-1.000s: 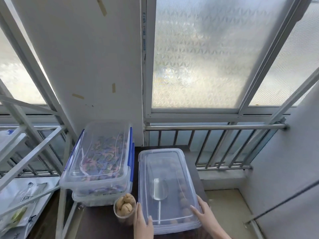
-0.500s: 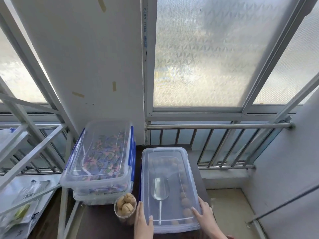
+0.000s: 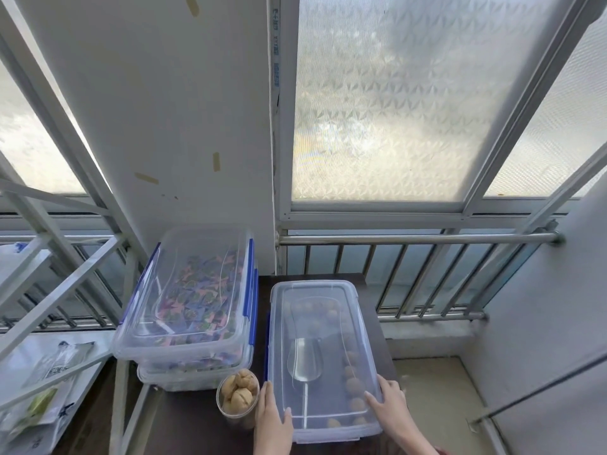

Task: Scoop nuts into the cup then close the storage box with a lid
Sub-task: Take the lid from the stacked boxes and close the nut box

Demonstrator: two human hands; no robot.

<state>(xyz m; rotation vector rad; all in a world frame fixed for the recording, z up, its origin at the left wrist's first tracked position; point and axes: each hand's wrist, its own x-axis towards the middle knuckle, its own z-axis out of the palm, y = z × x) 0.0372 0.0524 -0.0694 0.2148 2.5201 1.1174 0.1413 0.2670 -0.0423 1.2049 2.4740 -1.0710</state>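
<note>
A clear storage box [image 3: 323, 431] stands on the dark table [image 3: 184, 418] with a translucent lid [image 3: 315, 303] lying on top. Through the lid I see brown nuts [image 3: 353, 387] along the right side and a clear scoop [image 3: 303, 359]. My left hand [image 3: 272, 418] rests flat on the lid's near left edge. At the near right edge my right hand [image 3: 391, 405] presses on the lid. A clear cup [image 3: 237, 400] full of nuts stands just left of the box, beside my left hand.
Two stacked clear boxes with blue clips [image 3: 193, 297] hold colourful pieces at the left. A metal railing [image 3: 417, 239] and frosted windows lie behind. A white metal rack [image 3: 59, 290] and plastic bags [image 3: 46, 389] are at the far left.
The view has shifted slightly, so the box sits a little higher and more to the right. Both hands stay on the lid's near edges, pressing it down.
</note>
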